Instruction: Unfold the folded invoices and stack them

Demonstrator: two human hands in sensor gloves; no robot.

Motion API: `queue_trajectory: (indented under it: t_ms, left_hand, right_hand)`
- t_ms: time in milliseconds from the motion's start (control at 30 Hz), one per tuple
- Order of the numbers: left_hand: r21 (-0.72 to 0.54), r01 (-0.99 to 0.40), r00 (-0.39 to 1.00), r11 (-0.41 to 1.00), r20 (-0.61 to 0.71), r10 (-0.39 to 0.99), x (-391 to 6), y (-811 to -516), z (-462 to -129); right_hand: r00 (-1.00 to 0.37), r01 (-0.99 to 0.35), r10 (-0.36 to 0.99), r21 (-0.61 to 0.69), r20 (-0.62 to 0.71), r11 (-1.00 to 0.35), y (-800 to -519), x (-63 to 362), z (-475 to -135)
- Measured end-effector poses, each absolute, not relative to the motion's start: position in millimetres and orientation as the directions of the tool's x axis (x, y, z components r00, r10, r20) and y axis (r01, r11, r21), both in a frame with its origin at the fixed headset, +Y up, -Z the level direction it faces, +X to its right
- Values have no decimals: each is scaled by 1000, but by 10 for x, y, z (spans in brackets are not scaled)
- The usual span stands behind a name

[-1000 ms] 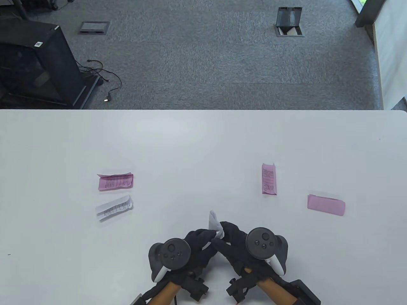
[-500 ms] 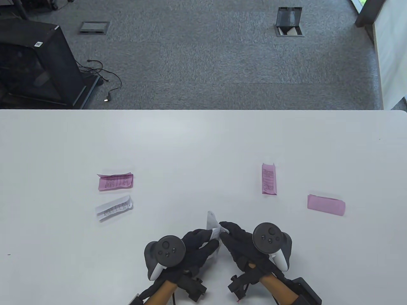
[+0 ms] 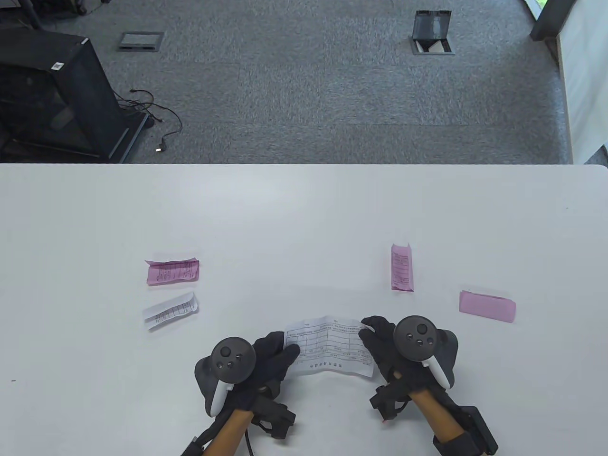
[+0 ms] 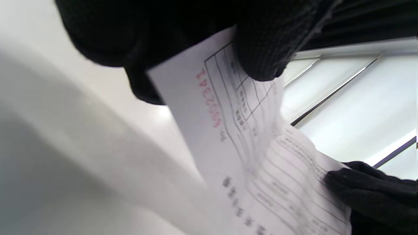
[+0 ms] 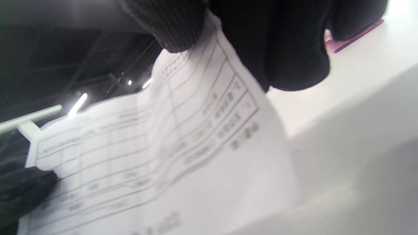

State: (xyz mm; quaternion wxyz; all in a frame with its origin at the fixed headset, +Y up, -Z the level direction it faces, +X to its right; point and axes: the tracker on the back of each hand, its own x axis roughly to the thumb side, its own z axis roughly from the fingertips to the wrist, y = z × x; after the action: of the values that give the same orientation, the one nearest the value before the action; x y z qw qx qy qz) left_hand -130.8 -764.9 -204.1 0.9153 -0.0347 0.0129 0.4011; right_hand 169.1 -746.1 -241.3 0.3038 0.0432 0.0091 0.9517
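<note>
A white invoice (image 3: pixel 330 345) with a printed table is spread open between my hands, just above the table near its front edge. My left hand (image 3: pixel 279 352) pinches its left end and my right hand (image 3: pixel 371 335) pinches its right end. The left wrist view shows the sheet (image 4: pixel 248 143) pinched under my fingers (image 4: pixel 261 52). The right wrist view shows the sheet (image 5: pixel 169 140) the same way. Folded invoices lie on the table: a pink one (image 3: pixel 172 271) and a white one (image 3: pixel 170 311) at the left, and two pink ones (image 3: pixel 402 267) (image 3: pixel 487 306) at the right.
The white table (image 3: pixel 304 213) ends at a far edge with grey carpet beyond. A black cabinet (image 3: pixel 52 95) and a cable stand on the floor at the far left. A pink paper edge (image 5: pixel 351 37) shows in the right wrist view.
My hands have moved apart, left hand to the left and right hand to the right. The white invoice, folded between them before, is now pulled open flat.
</note>
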Motion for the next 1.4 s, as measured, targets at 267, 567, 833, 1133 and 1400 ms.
queue_trajectory:
  t_ms: [267, 567, 833, 1133, 1400]
  left_hand:
    - [-179, -510, 860, 841, -83, 504, -1163, -7706, -2087]
    - [-224, -122, 991, 967, 20, 129, -893, -7722, -2075]
    - [-205, 3, 997, 979, 75, 12, -874, -7719, -2031]
    - [-184, 77, 992, 980, 109, -57, -848, -7695, -2002]
    - [-318, -10, 995, 948, 92, 41, -966, -7748, -2043]
  right_hand:
    - [-934, -333, 344, 111, 102, -937, -7594, 1625, -2461]
    - [-983, -92, 103, 77, 151, -993, -7644, 1444, -2412]
    - [-987, -30, 40, 65, 154, -997, -7649, 1419, -2398]
    - [-988, -23, 33, 70, 150, -997, -7638, 1424, -2390]
    - [-996, 56, -53, 36, 75, -998, -7489, 1485, -2347]
